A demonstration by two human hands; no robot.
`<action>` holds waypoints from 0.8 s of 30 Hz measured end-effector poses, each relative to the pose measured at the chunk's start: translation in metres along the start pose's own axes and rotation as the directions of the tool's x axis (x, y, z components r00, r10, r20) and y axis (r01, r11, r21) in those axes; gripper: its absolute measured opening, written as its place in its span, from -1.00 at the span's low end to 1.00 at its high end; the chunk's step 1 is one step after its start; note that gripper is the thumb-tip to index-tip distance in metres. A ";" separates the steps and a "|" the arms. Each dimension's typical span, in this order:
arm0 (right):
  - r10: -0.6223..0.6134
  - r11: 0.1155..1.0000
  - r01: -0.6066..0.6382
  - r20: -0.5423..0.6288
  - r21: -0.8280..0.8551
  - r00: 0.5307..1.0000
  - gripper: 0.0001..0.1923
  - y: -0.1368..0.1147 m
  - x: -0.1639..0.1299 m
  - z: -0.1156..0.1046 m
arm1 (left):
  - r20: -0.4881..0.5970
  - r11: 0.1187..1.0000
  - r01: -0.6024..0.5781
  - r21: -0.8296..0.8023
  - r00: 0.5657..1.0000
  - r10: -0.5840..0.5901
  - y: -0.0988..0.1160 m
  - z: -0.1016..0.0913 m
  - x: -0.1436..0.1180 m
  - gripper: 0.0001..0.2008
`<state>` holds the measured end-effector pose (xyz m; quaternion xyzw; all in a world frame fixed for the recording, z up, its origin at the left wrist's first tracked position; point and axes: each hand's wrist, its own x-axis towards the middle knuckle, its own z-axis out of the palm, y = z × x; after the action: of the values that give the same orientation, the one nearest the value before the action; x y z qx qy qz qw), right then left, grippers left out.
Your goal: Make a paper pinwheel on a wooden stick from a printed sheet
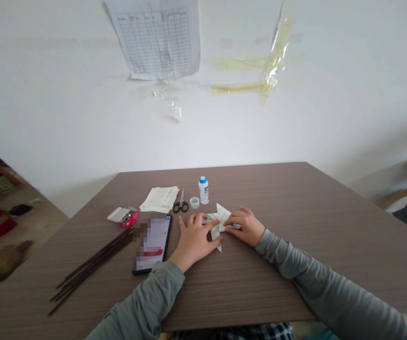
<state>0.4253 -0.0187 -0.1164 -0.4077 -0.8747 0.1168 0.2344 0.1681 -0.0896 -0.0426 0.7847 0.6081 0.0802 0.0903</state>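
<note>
Folded paper pressed flat at frame centre

The folded paper (217, 223) is pinned under the flattened fingers of the left hand (193, 240) and right hand (245, 225); uneven pressure could skew the crease.

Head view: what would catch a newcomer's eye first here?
Both hands, left hand and right hand, press on a folded printed paper at mid-table. A phone and a bundle of dark sticks lie left of them; scissors and a small white bottle sit behind.

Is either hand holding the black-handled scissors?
No, the black-handled scissors lie untouched on the brown wooden table; both hands press the folded printed paper.
</note>
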 end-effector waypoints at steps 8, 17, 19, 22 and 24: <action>-0.009 1.000 0.009 -0.005 0.002 1.000 -0.82 0.002 0.000 0.001 | -0.037 0.999 -0.009 -0.032 0.999 0.008 -0.003 0.003 0.002 -0.48; 0.039 0.999 -0.039 0.031 0.001 0.999 -0.84 -0.002 0.001 -0.001 | -0.012 1.000 -0.008 -0.007 1.000 0.008 0.001 -0.004 -0.001 -0.48; 0.004 1.000 -0.004 0.002 -0.006 1.000 -0.84 0.000 0.001 0.000 | -0.014 1.000 -0.008 -0.016 1.000 0.008 0.000 -0.005 -0.002 -0.49; -0.036 0.999 0.036 -0.028 -0.021 0.999 -0.84 0.002 0.000 0.001 | -0.012 1.000 -0.004 -0.016 1.000 0.004 0.000 -0.004 -0.002 -0.50; -0.035 0.999 0.035 -0.031 -0.025 0.999 -0.84 0.003 0.000 0.002 | -0.020 1.000 -0.005 -0.015 1.000 0.004 0.000 -0.004 -0.002 -0.50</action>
<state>0.4266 -0.0167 -0.1196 -0.3970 -0.8793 0.0955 0.2452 0.1669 -0.0914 -0.0386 0.7844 0.6066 0.0931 0.0900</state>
